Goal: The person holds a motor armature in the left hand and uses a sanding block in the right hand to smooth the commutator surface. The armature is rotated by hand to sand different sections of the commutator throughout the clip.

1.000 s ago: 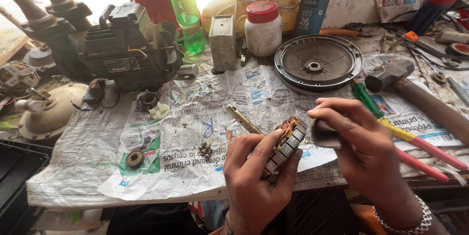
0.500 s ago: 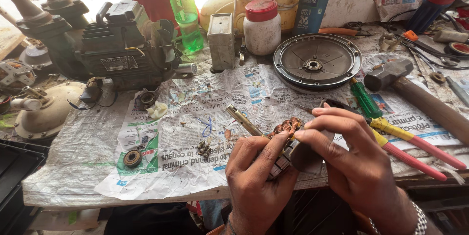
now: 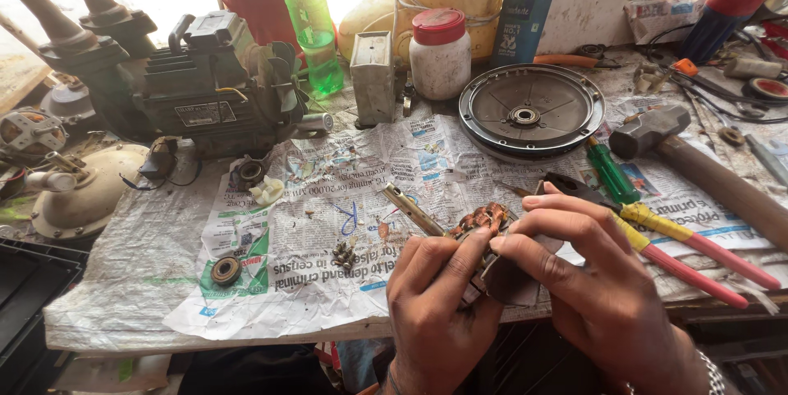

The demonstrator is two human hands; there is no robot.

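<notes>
Motor armature, copper windings showing, held just above the near edge of the bench over the newspaper. Its steel shaft points up and left, clear of the hands, probably so the wound end faces the person for inspection.

Left hand cups it from below, fingers curled shut around the body. Right hand closes on it from the right, fingertips pinched at the winding end; what they grip there is hidden.

Loose small parts lie on the paper: a bearing and a cluster of screws, likely kept on the paper so they are not lost.

Behind: round end cover, hammer, green-handled screwdriver, pliers with red and yellow handles.

Containers: white jar with red lid, contents not visible; green plastic bottle, some liquid low inside.
</notes>
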